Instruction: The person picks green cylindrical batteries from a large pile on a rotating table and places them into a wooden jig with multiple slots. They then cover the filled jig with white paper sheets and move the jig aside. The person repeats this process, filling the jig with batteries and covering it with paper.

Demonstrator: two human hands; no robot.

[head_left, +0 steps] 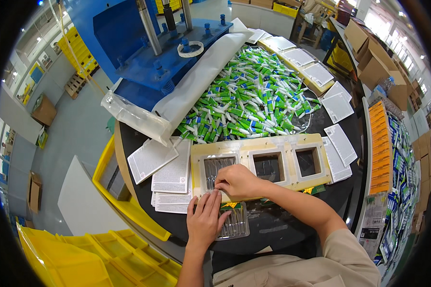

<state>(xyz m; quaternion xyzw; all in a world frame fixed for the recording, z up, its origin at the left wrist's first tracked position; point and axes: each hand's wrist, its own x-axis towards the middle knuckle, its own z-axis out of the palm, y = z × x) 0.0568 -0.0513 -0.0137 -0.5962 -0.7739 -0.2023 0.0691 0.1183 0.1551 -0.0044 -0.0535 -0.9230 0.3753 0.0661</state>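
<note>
1. The left hand [203, 219] rests at the near edge of the cream three-window fixture [244, 155], its fingers nearly straight and slightly parted; whether they grip anything cannot be told. They look placed to steady that edge.
2. The right hand [239, 181] reaches across the fixture, thumb and index finger drawn narrow beside the left fingertips. Anything pinched between them is hidden; the close grouping suggests fine work at one spot.
3. A clear blister tray [215, 167] lies in the fixture's left window, which seems shaped to keep it square. The middle and right windows stand beside it in the same row.
4. Another clear blister tray [235, 225] lies on the black counter [285, 227], just beside the left hand and partly under it.
5. Small green-and-white tubes [244, 95] are heaped beyond the fixture, probably for easy reach from either side.
6. White printed cards [170, 176] lie overlapping left of the fixture, apparently kept flat and handy.
7. A white sheet [196, 71] runs between the heap and the blue press [177, 57], perhaps as a barrier.
</note>
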